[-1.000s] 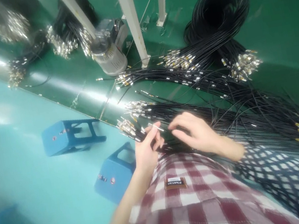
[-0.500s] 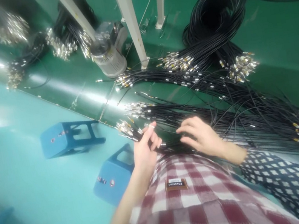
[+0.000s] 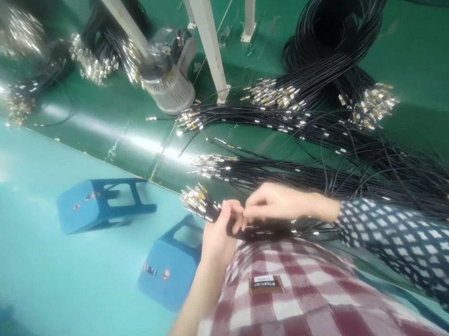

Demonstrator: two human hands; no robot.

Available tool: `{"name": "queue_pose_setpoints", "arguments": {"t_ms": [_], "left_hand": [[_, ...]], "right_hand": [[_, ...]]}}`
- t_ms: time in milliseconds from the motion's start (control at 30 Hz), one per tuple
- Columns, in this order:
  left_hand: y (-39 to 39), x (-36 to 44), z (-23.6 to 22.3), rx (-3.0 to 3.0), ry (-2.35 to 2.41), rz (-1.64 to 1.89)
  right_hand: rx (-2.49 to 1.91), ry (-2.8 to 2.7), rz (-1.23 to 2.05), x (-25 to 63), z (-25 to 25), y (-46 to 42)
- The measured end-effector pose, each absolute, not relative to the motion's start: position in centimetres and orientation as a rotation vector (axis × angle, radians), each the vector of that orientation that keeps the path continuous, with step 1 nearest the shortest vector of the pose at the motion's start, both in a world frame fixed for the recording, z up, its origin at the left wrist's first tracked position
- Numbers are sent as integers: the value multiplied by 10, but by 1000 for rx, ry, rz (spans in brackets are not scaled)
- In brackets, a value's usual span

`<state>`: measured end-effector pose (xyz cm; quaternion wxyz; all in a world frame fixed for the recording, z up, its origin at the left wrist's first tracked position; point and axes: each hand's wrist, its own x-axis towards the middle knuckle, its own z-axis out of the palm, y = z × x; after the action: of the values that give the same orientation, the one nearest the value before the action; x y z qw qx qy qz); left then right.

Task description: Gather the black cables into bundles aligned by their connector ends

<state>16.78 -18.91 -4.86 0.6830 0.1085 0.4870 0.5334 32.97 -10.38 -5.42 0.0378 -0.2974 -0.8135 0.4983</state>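
My left hand (image 3: 220, 232) is closed around a bundle of black cables (image 3: 208, 200) whose metal-tipped ends fan out to the upper left. Close against its fingertips, my right hand (image 3: 275, 202) is pinched, thumb and fingers together; whatever it grips is too small or hidden to make out. The held cables run rightward under my right hand along the table's near edge. Just beyond my hands, another bunch of black cables (image 3: 250, 169) with silver ends lies on the green tabletop (image 3: 262, 138).
A grey-white round device (image 3: 171, 91) stands beside pale metal posts (image 3: 207, 39). Coiled black cable (image 3: 333, 23) lies at the back right, and more cable bundles (image 3: 97, 60) at the back left. Two blue stools (image 3: 80, 208) are on the floor to the left.
My right hand first drew away to the right, then came back left to meet my left hand's fingertips. My left hand kept its hold on the cables and dipped slightly.
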Motion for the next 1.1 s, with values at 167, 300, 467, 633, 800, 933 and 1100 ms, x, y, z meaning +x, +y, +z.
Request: {"name": "queue_pose_setpoints", "arguments": {"t_ms": [167,300,467,633,800,933,1100], "left_hand": [[-190,169,-53,219,1077,1230],[-193,174,-42,117,953,1217],[-195,173,-14,12,782,1221],[-189,169,-26,42,922,1285],[-185,170,-39,34,1025,1305],[-181,171,-36,46,1053,1283],[-183,174,-32,70,1078,1300]], "right_hand": [[-1716,-2556,997,323,-112,-69],[-1737,-2557,870,321,-132,-69],[-1689,-2470,930,346,-102,-77],[-1510,-2054,1487,388,-62,-102],[-1424,-1852,1511,407,-47,-139],[-1342,-1830,1411,402,-47,-154],[-1230,-2074,1237,418,-45,-166]]}}
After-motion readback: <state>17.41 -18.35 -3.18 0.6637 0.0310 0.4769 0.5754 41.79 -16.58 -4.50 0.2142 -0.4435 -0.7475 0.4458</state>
